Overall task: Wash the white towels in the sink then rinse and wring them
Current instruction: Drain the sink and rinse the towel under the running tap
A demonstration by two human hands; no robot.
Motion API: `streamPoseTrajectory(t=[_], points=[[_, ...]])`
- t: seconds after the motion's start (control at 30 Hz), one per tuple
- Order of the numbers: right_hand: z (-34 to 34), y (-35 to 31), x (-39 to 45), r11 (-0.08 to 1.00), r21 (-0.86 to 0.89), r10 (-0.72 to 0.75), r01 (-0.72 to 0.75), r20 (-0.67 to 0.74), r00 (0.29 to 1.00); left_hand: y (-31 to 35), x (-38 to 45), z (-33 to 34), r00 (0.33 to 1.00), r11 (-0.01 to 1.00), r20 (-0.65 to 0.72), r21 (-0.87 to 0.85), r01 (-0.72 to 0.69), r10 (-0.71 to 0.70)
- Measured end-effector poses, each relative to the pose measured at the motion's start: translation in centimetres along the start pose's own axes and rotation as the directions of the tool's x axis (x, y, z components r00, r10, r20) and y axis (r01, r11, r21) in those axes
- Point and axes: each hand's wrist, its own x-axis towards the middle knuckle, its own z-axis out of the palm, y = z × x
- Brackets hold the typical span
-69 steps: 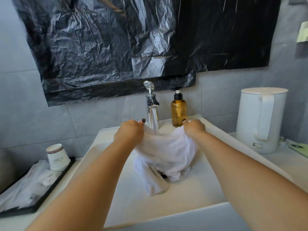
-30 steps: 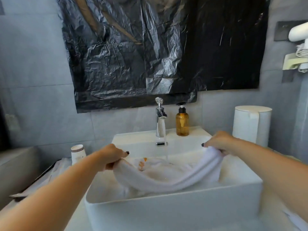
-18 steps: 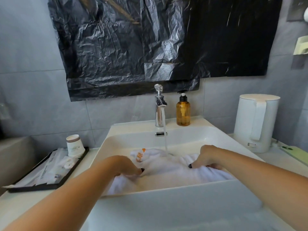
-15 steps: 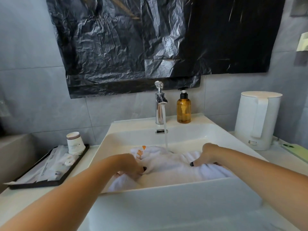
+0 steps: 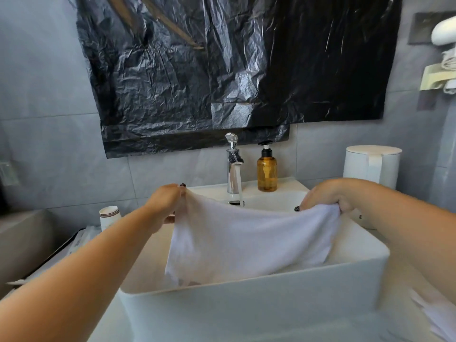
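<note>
- Head view: white towel (image 5: 249, 240) held up, stretched between both hands over the sink (image 5: 246, 294); top edge sags in the middle, lower part hangs down into the basin behind the front wall.
- Left hand (image 5: 164, 206) clenched on the towel's left top corner, fingers curled round the cloth, dark nail showing on top.
- Right hand (image 5: 328, 196) clenched on the right top corner, cloth bunched between thumb and curled fingers, dark nail at the front.
- Both forearms bare, reaching in from the bottom corners.
- Faucet (image 5: 233, 166) chrome, upright at the sink's back rim; water stream runs down from it behind the towel's top edge.
- Amber pump bottle (image 5: 267, 170) just right of the faucet, on the back rim, upright.
- White kettle (image 5: 370, 166) further right on the counter, partly behind the right wrist.
- Paper cup (image 5: 108, 215) left of the sink, beside the left forearm; tray with packets beneath it, mostly hidden.
- Black plastic sheet (image 5: 222, 70) covers the wall above the faucet, crinkled.
- Grey tile wall around; white holder with items at top right edge, blurred.
</note>
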Motion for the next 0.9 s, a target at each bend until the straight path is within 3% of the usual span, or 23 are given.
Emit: streamPoseTrajectory(t=[0.07, 0.17, 0.23, 0.33, 0.47, 0.57, 0.67, 0.8, 0.9], points=[[-1.4, -0.8, -1.1, 0.952, 0.293, -0.070, 0.086, -0.063, 0.996, 1.3, 0.0, -0.3, 1.000, 0.998, -0.022, -0.065, -0.003, 0.001], [-3.1, -2.7, -1.4, 0.842, 0.463, -0.077, 0.277, -0.404, 0.911, 4.3, 0.0, -0.9, 0.994, 0.980, -0.104, -0.191, -0.053, 0.033], [-4.5, -4.7, -2.0, 0.733, 0.557, -0.087, 0.391, -0.493, 0.866, 6.6, 0.2, -1.7, 0.986, 0.953, -0.164, -0.290, -0.089, 0.042], [-7.3, -7.3, -3.2, 0.583, 0.623, -0.113, 0.521, -0.573, 0.812, 10.1, 1.2, -3.3, 0.975, 0.897, -0.217, -0.418, -0.143, 0.055], [-10.4, -9.3, -4.7, 0.448, 0.657, -0.135, 0.606, -0.620, 0.773, 13.9, 1.3, -4.4, 0.975, 0.862, -0.167, -0.464, -0.206, 0.143], [-12.2, -10.0, -4.9, 0.401, 0.693, -0.059, 0.600, -0.634, 0.771, 14.9, 1.8, -4.7, 0.950, 0.851, -0.238, -0.438, -0.290, 0.201], [-13.1, -9.4, -4.6, 0.319, 0.737, 0.053, 0.596, -0.641, 0.765, 14.7, 2.2, -5.2, 0.931, 0.856, -0.334, -0.430, -0.289, 0.146], [-13.1, -7.5, -4.0, 0.397, 0.704, 0.031, 0.589, -0.652, 0.758, 13.3, 2.6, -5.5, 0.943, 0.877, -0.311, -0.414, -0.246, 0.118], [-12.5, -6.0, -4.1, 0.513, 0.582, -0.141, 0.631, -0.668, 0.731, 12.2, 2.7, -5.3, 0.940, 0.899, -0.312, -0.358, -0.254, 0.141]])
